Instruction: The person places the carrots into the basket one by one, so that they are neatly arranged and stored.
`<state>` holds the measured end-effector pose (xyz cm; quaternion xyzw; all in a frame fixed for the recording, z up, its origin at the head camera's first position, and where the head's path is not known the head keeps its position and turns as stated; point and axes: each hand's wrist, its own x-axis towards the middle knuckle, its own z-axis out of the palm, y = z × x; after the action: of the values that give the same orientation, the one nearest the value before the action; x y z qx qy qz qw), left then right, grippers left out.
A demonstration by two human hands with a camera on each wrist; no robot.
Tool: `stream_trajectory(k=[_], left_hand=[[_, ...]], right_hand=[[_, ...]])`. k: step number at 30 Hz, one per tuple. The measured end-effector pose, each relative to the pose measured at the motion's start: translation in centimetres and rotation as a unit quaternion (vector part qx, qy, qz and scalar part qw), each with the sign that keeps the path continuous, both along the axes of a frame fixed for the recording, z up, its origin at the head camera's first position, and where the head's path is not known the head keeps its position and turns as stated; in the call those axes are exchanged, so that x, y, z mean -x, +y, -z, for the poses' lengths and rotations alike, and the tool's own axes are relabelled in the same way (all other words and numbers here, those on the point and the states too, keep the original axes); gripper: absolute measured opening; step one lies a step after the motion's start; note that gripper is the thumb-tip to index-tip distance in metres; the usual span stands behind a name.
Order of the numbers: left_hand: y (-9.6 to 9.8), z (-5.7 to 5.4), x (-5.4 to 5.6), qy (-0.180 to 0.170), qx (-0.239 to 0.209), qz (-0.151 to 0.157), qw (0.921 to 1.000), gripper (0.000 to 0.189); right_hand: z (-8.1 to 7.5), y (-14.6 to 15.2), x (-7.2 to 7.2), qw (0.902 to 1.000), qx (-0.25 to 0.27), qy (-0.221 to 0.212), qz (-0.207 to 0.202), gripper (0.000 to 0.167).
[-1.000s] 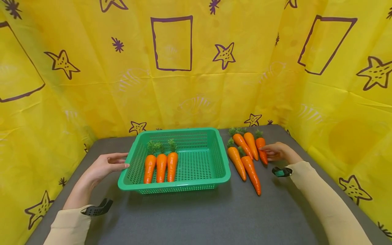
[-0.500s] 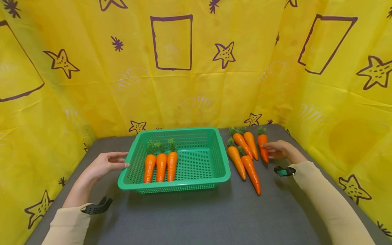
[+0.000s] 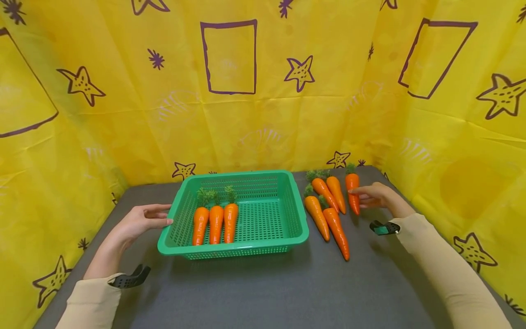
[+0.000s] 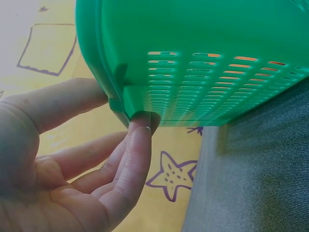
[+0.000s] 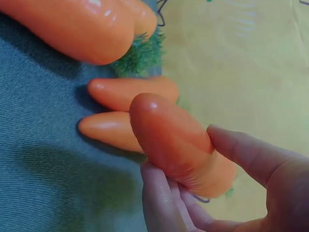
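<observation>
At the left end of a green plastic basket (image 3: 234,250), my left hand (image 3: 139,221) holds the rim, its fingertips under the lip in the left wrist view. Three orange carrots (image 3: 216,224) lie side by side in the basket's left half, green tops toward the back. On the right, my right hand (image 3: 380,196) pinches a carrot (image 3: 352,183) between thumb and fingers. Seen from the right wrist, this carrot (image 5: 169,135) is tilted, its narrow end toward the camera, in front of two other carrots.
Several more carrots (image 3: 315,214) lie on the dark grey tabletop (image 3: 255,292) just right of the basket. Yellow cloth (image 3: 263,123) with purple star drawings encloses the table at the back and sides.
My right hand has shifted the pinched carrot slightly back and to the right, apart from the neighbouring carrots. The left hand and basket have stayed in place.
</observation>
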<state>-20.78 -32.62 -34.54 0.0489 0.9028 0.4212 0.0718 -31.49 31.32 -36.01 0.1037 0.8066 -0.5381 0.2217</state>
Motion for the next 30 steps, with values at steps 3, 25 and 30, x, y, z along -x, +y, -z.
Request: stream_trajectory(k=[3, 25, 30], left_hand=[[-0.1, 0.1, -0.1, -0.003, -0.001, -0.002, 1.0, 0.066], [-0.1, 0.2, -0.2, 0.003, -0.007, -0.005, 1.0, 0.067], [-0.1, 0.1, -0.1, 0.003, -0.007, -0.003, 1.0, 0.067]], right_hand=[[-0.4, -0.3, -0.1, 1.0, -0.006, 0.005, -0.002, 0.098], [-3.9, -4.0, -1.2, 0.9952, -0.013, 0.053, -0.081, 0.073], [-4.5, -5.1, -1.3, 0.994, -0.019, 0.058, -0.091, 0.076]])
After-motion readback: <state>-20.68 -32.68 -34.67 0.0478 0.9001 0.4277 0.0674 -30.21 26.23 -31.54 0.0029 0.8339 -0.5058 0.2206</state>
